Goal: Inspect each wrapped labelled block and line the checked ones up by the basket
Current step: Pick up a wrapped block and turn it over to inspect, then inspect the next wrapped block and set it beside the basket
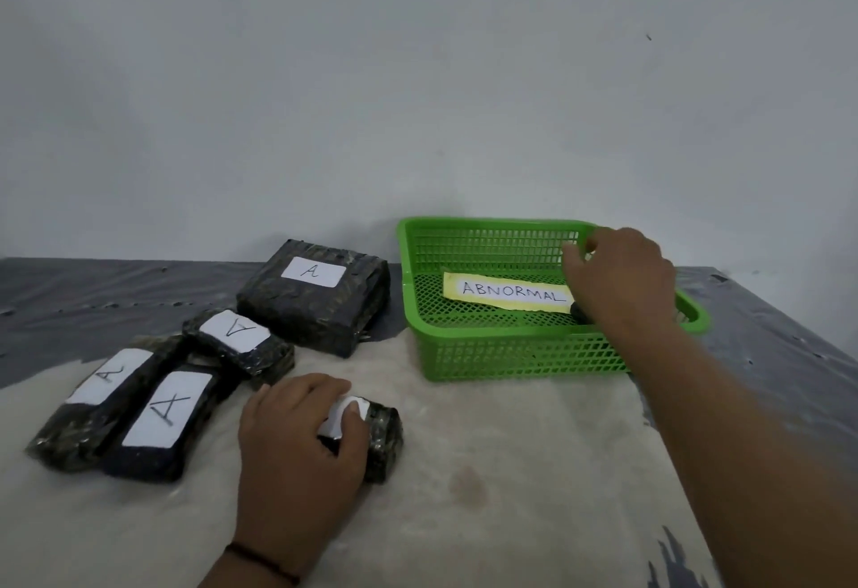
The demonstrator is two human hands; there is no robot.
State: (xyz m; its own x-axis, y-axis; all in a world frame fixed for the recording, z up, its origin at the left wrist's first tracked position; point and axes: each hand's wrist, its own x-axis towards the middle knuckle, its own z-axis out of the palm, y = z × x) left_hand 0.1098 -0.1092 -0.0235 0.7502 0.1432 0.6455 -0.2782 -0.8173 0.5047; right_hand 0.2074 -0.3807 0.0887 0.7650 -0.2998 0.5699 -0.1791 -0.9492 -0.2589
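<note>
left hand (297,443) lies over a small wrapped block (371,436) on the pale cloth (487,471) covering the tabletop (766,332). fingers curl over its white label and near end, so this grip has hold of the block; its dark far end pokes out to the right of the knuckles. the block's long axis seems to run left to right, roughly along the basket's near wall, though the hand hides too much to be sure.

right hand (620,276) is inside the green basket (510,355), reaching over the right rim. something small and dark shows just under it beside the "abnormal" paper slip (506,295). cannot tell whether its fingers pinch that thing or merely hover; they are bent, the tips hidden.

the basket stands up and right of the held block, near but apart, bare cloth between. the left hand is plainly the nearer to that strip, so placing looks like its job.

four more "a" blocks sit left of the basket: a large block (315,299) almost against its left wall, a short block (239,341) in front of that, and two long blocks (139,411) side by side, nearest the left edge.
</note>
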